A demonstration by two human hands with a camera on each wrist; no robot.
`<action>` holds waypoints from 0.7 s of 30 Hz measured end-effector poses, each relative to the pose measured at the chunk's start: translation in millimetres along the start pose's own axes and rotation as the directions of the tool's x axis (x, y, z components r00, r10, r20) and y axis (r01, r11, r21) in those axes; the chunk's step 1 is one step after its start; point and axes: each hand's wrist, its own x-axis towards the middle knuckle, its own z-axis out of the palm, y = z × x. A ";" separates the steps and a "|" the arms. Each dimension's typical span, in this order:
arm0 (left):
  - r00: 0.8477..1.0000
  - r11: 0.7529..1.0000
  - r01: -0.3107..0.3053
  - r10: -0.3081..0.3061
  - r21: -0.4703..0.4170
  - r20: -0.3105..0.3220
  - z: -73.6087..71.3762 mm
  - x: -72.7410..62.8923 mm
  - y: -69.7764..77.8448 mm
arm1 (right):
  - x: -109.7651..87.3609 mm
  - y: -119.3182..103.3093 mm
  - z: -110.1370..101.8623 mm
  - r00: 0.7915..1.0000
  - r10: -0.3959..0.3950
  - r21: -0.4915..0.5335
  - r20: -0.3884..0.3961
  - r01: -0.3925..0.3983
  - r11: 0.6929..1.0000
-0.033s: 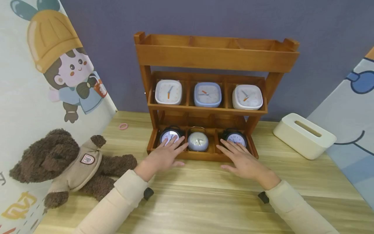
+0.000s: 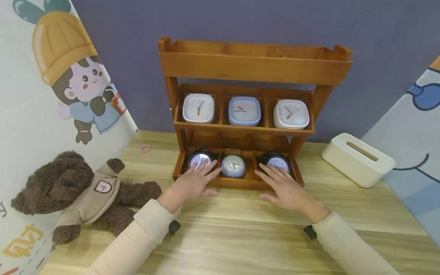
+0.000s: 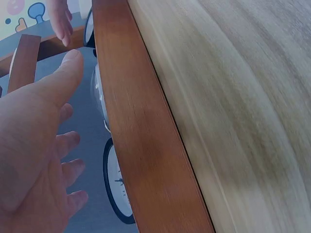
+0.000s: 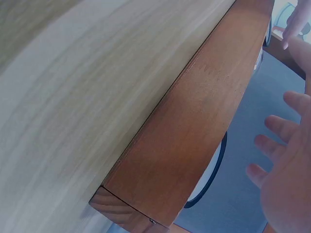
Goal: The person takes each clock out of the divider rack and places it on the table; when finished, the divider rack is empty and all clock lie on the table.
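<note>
My left hand (image 2: 190, 185), fingers spread, hovers before a black-rimmed round clock (image 2: 200, 158) at the left of the bottom shelf, partly covering it. My right hand (image 2: 288, 189) is likewise spread before another black-rimmed clock (image 2: 279, 164) at the right. Between them sits a round silvery-lilac clock (image 2: 233, 167) with a handle on top. In the left wrist view a gap shows between the left fingers (image 3: 68, 143) and the nearest clock (image 3: 116, 182). The right fingers (image 4: 279, 127) also look apart from the shelf's front board (image 4: 189, 111). Neither hand holds anything.
The wooden rack (image 2: 254, 68) has three tiers; two white clocks (image 2: 198, 108) and a blue clock (image 2: 244, 111) fill the middle one. A teddy bear (image 2: 93, 194) lies at left, near a pink ring (image 2: 145, 148). A cream tissue box (image 2: 357, 160) stands at right.
</note>
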 end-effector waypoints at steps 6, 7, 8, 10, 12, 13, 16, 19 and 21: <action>0.997 0.998 0.031 -0.035 -0.062 -0.062 -4.5 -6.6 -8.6 | -1.2 6.7 -0.5 0.997 -0.013 0.017 -0.070 0.014 1.000; 0.995 0.995 0.046 -0.054 -0.087 -0.088 -5.9 -8.6 -11.4 | -1.2 9.6 -1.0 0.996 -0.010 0.023 -0.089 0.012 1.000; 0.990 0.991 0.061 -0.075 -0.121 -0.115 -7.8 -11.2 -14.3 | -0.9 13.1 -1.2 0.994 -0.004 0.035 -0.106 0.008 0.999; 0.978 0.978 0.097 -0.128 -0.186 -0.164 -11.9 -17.1 -20.1 | -0.1 21.1 -1.9 0.990 0.013 0.056 -0.137 -0.005 0.998; 0.962 0.957 0.139 -0.191 -0.253 -0.196 -14.8 -23.1 -27.1 | 1.1 30.3 -1.7 0.986 0.033 0.075 -0.163 -0.022 0.997; 0.953 0.945 0.160 -0.223 -0.284 -0.203 -15.6 -26.0 -30.9 | 1.9 34.9 -1.4 0.984 0.048 0.091 -0.173 -0.033 0.995; 0.931 0.896 0.234 -0.318 -0.377 -0.178 -16.3 -34.3 -42.3 | 4.5 47.2 -0.7 0.977 0.090 0.146 -0.194 -0.062 0.987; 0.914 0.835 0.280 -0.382 -0.474 -0.134 -13.2 -40.6 -54.3 | 7.2 56.6 -0.1 0.972 0.138 0.203 -0.192 -0.099 0.974; 0.907 0.796 0.288 -0.405 -0.532 -0.115 -8.6 -43.6 -62.1 | 8.9 60.7 0.1 0.969 0.164 0.225 -0.185 -0.121 0.967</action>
